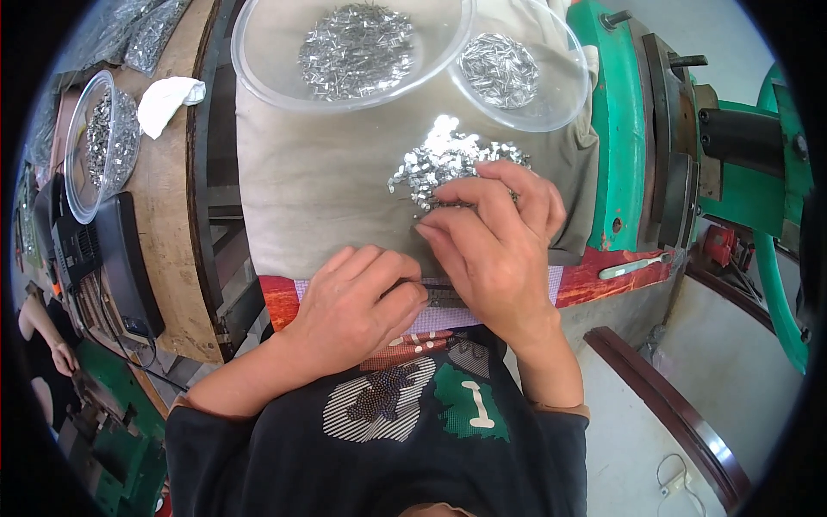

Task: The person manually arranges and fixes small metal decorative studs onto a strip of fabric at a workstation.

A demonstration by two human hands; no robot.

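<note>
A loose pile of small shiny metal pieces (448,159) lies on the grey-beige cloth (310,181) in front of me. My right hand (500,233) reaches over the pile's near edge with bent fingers. Its thumb and index fingertips press together, and anything between them is too small to make out. Lower and to the left, my left hand (357,297) has its fingers curled at the end of a dark metal strip (445,298). The strip rests at the cloth's near edge, partly covered by both hands.
Two clear plastic bowls of metal parts, a large one (448,65) and a smaller one (564,108), stand beyond the pile. Green machinery (618,146) borders the right side, near a pale-handled tool (633,268). Left, a wooden bench (177,224) carries another tub (72,185) and white cloth (168,102).
</note>
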